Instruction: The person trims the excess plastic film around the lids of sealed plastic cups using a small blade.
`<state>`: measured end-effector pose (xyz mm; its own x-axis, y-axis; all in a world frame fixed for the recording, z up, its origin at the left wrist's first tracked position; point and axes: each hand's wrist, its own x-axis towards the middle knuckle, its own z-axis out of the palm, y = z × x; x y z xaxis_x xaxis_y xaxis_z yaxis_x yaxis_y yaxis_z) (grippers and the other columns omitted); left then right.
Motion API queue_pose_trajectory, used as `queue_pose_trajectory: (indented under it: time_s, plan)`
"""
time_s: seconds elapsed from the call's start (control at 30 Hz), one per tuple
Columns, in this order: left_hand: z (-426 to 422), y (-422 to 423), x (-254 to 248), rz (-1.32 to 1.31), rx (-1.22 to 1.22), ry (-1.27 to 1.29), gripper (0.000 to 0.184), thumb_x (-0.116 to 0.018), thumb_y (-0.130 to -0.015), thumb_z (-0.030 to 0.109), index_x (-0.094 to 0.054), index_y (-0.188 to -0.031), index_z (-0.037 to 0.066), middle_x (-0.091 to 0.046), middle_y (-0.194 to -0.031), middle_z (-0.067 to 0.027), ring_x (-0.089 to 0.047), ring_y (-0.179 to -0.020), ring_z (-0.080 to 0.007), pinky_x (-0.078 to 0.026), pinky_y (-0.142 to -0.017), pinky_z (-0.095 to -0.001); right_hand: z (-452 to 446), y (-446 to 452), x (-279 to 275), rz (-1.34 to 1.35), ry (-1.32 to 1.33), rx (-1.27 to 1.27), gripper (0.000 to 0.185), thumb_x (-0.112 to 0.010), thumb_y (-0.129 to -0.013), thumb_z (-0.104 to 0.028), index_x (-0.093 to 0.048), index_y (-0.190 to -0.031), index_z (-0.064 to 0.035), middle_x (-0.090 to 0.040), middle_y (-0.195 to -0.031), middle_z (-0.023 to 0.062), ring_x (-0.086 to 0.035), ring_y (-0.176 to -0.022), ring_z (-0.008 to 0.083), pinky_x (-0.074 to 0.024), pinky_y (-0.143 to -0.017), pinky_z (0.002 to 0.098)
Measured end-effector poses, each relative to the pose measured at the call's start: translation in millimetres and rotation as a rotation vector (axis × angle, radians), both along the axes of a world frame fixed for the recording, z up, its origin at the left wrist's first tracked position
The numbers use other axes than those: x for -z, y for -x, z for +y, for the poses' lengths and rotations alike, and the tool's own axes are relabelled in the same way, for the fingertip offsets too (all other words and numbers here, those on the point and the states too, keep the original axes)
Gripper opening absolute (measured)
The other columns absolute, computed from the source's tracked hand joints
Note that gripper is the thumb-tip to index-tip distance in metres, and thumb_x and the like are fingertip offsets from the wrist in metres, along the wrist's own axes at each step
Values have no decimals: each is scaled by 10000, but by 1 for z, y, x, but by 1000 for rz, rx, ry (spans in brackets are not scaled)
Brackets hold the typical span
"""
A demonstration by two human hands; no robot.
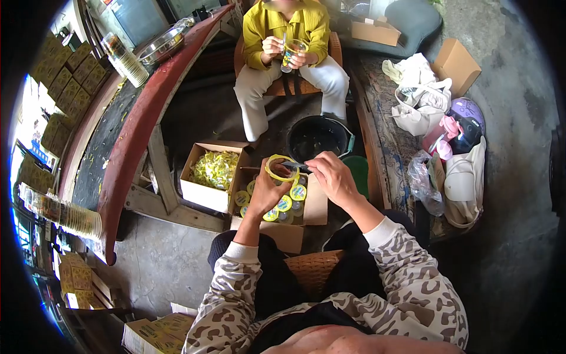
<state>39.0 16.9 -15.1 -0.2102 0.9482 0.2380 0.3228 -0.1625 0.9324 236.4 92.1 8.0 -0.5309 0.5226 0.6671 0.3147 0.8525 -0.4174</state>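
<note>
A clear plastic cup with a yellow rim (282, 169) is held by my left hand (268, 192), whose fingers wrap round its side. My right hand (333, 180) pinches a thin grey blade-like tool (296, 164), and its tip lies over the cup's rim. Below both hands stands an open cardboard box (286, 235) holding several cups with yellow-green lids (284, 203). To its left, a smaller box (203, 194) is filled with yellow and clear scraps (215, 169).
A co-worker (286, 35) in yellow sits opposite, holding another cup (293, 53). A black bucket (318, 137) stands between us. Stacked cups (62, 213) lie on the red-edged table (138, 127) at left. Bags (418, 103) and a cap (461, 186) rest on the right bench.
</note>
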Motion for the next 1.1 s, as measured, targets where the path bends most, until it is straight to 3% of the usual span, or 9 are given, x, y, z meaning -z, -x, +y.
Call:
queue_pose_trajectory:
  time_s: [0.13,0.33,0.47,0.53,0.7,1.1]
  plan:
    - [-4,-5,-7,21,-95,-17,558,-835,-757,177,-469,-1140,2,-688,-961,-134,-686,-888,-205,-532,-825,-335,-3,-2,-7,-57,-67,-18,173,-706,-817,-34,-669,-985,-54,-595,-897,50,-606,-823,230,-531,-725,353]
    - [-7,-1,-12,144,-95,-23,489,-839,-765,190,-467,-1033,20,-707,-911,-134,-711,-844,-227,-548,-769,-340,-7,2,-5,-98,-260,5,216,-716,-769,-39,-670,-979,-57,-585,-892,37,-602,-825,209,-500,-712,345]
    - [-9,-2,-14,97,-116,-3,456,-836,-759,196,-507,-1017,13,-706,-919,-137,-710,-854,-227,-546,-775,-345,-6,4,6,-98,-331,27,214,-683,-782,-68,-660,-993,-45,-576,-902,46,-594,-850,210,-487,-749,347]
    - [-9,0,-10,189,-69,18,473,-832,-771,201,-565,-1102,-5,-686,-974,-114,-673,-926,-192,-522,-848,-331,-5,4,12,-110,-343,34,221,-670,-785,-75,-655,-1003,-42,-575,-909,49,-591,-861,213,-488,-762,353]
    - [-12,4,-13,193,-69,106,430,-823,-776,221,-617,-1078,-5,-688,-986,-98,-660,-919,-185,-511,-842,-319,-5,8,22,-139,-359,6,260,-644,-774,-78,-634,-1029,-29,-575,-936,57,-587,-888,224,-486,-779,361]
    - [-13,10,-4,-276,101,232,380,-771,-807,213,-645,-1072,-29,-694,-984,-94,-650,-883,-162,-509,-815,-290,-5,10,24,-126,-377,8,224,-642,-765,-69,-633,-986,-39,-545,-892,48,-565,-833,217,-468,-739,352]
